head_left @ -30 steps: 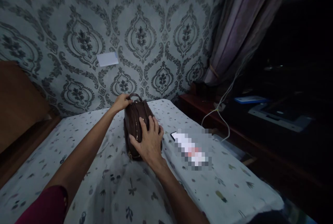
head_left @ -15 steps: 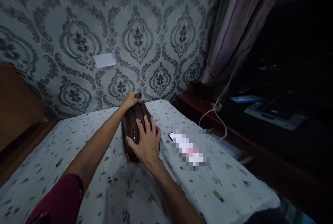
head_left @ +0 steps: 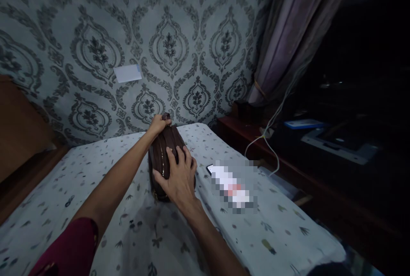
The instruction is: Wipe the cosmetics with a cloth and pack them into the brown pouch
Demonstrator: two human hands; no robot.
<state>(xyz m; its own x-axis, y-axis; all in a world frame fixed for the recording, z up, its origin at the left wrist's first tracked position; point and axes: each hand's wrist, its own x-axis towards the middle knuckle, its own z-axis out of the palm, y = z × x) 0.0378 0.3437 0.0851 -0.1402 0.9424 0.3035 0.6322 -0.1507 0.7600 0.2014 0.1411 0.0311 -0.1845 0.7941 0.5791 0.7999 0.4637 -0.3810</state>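
Note:
A dark brown handbag (head_left: 165, 148) with metal zips lies lengthwise on the patterned white sheet, its far end towards the wall. At that far end my left hand (head_left: 159, 124) is closed around the bag, close to a short strap loop (head_left: 166, 116) that sticks up past the fingers. Spread over the nearer half of the bag's top is my right hand (head_left: 180, 175), its fingers apart and their tips resting on the bag beside a zip. Whatever lies under the right palm is hidden.
On the sheet (head_left: 243, 233) to the right lies a phone (head_left: 210, 168), its lit screen blurred out. White cables (head_left: 272, 118) hang beside a dark red wooden ledge (head_left: 230, 124). A brown panel (head_left: 22, 130) stands at left. The patterned wall (head_left: 198, 19) rises behind the bed.
The bag and both hands have shifted very slightly to the left in view. My hands keep nearly the same places on the bag.

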